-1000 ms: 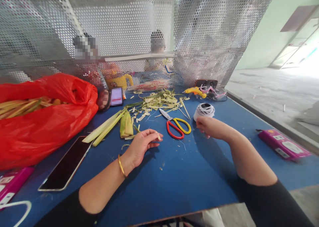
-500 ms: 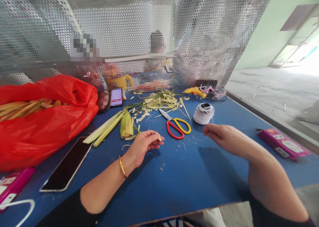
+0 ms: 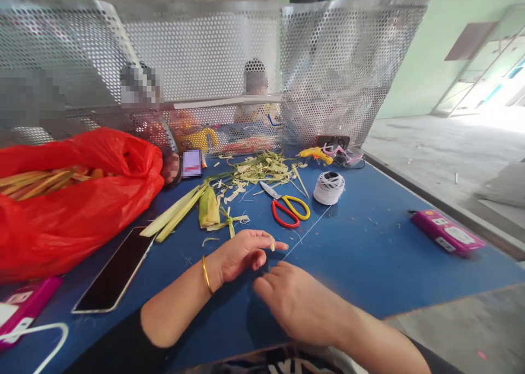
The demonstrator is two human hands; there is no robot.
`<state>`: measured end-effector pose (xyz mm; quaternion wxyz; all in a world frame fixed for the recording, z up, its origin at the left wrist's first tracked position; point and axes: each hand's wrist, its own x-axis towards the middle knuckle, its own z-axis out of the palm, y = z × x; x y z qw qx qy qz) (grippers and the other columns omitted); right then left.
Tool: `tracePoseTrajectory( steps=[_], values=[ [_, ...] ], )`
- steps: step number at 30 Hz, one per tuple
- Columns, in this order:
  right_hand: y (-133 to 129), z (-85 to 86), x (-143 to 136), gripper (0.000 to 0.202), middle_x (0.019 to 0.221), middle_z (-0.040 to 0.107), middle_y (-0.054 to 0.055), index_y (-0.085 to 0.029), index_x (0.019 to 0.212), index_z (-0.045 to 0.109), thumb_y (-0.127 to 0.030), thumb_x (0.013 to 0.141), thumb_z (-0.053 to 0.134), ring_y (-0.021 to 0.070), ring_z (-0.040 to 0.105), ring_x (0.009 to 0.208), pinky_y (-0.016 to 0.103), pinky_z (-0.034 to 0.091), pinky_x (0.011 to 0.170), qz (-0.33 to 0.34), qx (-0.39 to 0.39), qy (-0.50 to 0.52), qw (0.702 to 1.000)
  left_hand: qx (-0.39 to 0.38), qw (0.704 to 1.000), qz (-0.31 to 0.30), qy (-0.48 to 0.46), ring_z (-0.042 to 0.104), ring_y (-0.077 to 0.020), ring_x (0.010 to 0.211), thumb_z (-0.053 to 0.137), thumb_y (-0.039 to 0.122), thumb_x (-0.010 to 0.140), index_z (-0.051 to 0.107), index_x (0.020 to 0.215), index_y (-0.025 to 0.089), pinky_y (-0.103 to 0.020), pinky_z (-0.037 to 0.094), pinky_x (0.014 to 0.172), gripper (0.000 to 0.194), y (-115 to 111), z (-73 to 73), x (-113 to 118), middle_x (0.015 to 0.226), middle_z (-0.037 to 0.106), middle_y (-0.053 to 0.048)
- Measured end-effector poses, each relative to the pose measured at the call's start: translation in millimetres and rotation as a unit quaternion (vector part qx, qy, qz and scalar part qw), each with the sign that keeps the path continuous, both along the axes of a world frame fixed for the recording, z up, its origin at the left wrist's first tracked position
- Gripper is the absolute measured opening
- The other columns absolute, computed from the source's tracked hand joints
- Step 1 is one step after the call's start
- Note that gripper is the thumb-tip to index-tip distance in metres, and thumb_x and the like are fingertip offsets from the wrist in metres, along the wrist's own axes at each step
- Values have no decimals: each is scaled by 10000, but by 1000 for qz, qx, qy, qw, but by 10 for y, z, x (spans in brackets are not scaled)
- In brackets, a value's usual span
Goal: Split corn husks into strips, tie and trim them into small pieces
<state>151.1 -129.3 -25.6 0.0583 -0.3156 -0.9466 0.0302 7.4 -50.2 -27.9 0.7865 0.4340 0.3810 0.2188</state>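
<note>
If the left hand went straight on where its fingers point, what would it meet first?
Likely the white thread running from the spool, though depth is unclear: the left hand might pass above or below it.

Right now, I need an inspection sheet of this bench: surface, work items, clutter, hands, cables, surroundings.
Surface: blue table, littered with small bits.
Work items: pale piece in hand; thread stretched from spool toward the hands.
Clutter: plant scraps, scissors, glue gun, dark-screened phone, stuffed red bag.
Hands: left hand holds the piece at its fingertips; right hand close by, fingers curled, grip hidden.
Cables: white cord loops at lower left; ends not visible.
Surroundings: perforated screen behind the table, people beyond it; open floor to the right.
</note>
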Motion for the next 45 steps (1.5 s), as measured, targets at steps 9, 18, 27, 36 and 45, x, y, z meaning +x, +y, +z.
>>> tracePoseTrajectory(
  steps=[9, 18, 27, 36, 45],
  values=[
    [38, 40, -300, 155, 709, 607, 32, -151, 816, 530, -117, 908, 411, 176, 507, 609, 324, 316, 614, 75, 95, -51, 991, -100, 993, -35, -46, 416, -34, 392, 699, 201, 660, 542, 649, 134, -164, 267, 379, 172, 75, 76, -115, 610, 618, -7],
    [-40, -83, -237, 153, 707, 583, 12, -162, 815, 515, -148, 931, 415, 160, 476, 612, 311, 282, 579, 63, 96, -25, 993, -95, 993, 69, -34, 401, -23, 380, 588, 149, 807, 499, 629, 138, -128, 284, 351, 199, 230, 73, -184, 529, 433, 59],
    [-37, -128, -131, 195, 688, 583, 16, -161, 796, 527, -137, 924, 382, 154, 484, 618, 308, 324, 604, 40, 70, 27, 996, -135, 987, 1, -88, 261, -5, 312, 446, 145, 902, 477, 675, 139, -114, 184, 306, 230, 213, 183, -267, 501, 354, 82],
    [196, -35, 399, 217, 1066, 621, 90, -188, 1035, 575, -189, 922, 390, 162, 600, 967, 262, 465, 783, -138, -1, 307, 942, 6, 987, 163, -9, 298, -16, 316, 512, 135, 845, 428, 614, 164, -122, 209, 314, 248, 282, 200, -300, 460, 358, 89],
    [996, 171, 511, 267, 1055, 633, 166, -97, 1056, 584, -172, 815, 497, 257, 610, 984, 293, 437, 766, -381, -42, -66, 921, 15, 986, 162, 26, 253, 11, 300, 588, 169, 764, 477, 616, 145, -121, 140, 295, 187, 274, 179, -294, 528, 501, 43]
  ],
)
